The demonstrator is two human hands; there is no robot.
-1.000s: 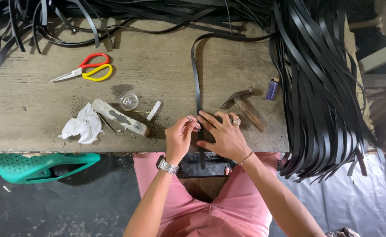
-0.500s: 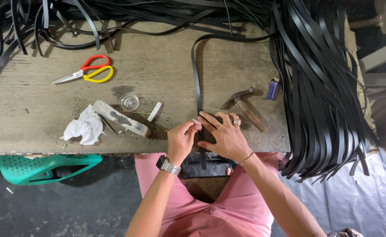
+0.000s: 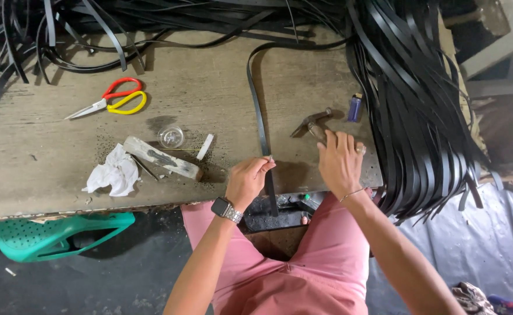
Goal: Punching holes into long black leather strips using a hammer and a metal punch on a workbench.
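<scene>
The left hand pinches a single black strap at the near edge of the counter, fingers closed on it where a small pale mark shows on the strap; from that pinch the strap runs straight away across the counter and curves off toward the far tangle, while its short free end hangs over the near edge toward the person's lap; the right hand lies just right of the strap, fingers curled loosely over the handle of a hammer, touching it, though whether it has a firm grip I cannot tell; beyond the hammer, further right of the strap, stands a small blue lighter, and right of that a thick bundle of black strips drapes over the counter's end; left of the strap lie a white stick, a small clear glass jar, a worn wooden block, a crumpled white cloth and red-and-yellow scissors; judging by this, one strap is singled out and held in place with the hammer being reached for, so the striking on it looks not yet done, and the great mass of strips appears unworked.
</scene>
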